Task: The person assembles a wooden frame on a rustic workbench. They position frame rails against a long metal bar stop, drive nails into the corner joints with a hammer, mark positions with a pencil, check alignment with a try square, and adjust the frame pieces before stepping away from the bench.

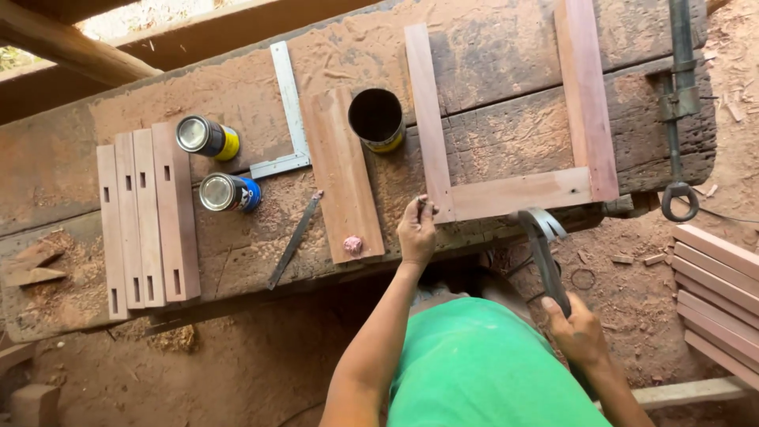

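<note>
Currently nailing the wooden frame [514, 192] corner: left hand [416, 231] fingers pinch a nail [420, 207] upright; right hand [579, 332] fingers clamp the claw hammer [545, 253]. Next: strike squarely above the fingertips.

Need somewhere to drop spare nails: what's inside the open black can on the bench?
The open black can shows only a dark interior; nothing is visible in it, and shadow hides its bottom.

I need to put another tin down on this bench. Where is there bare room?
Bare room: inside the wooden frame, and far left above the slotted slats beside the yellow tin. Crowded: the middle, with the steel square, blue tin, board and open can.
</note>
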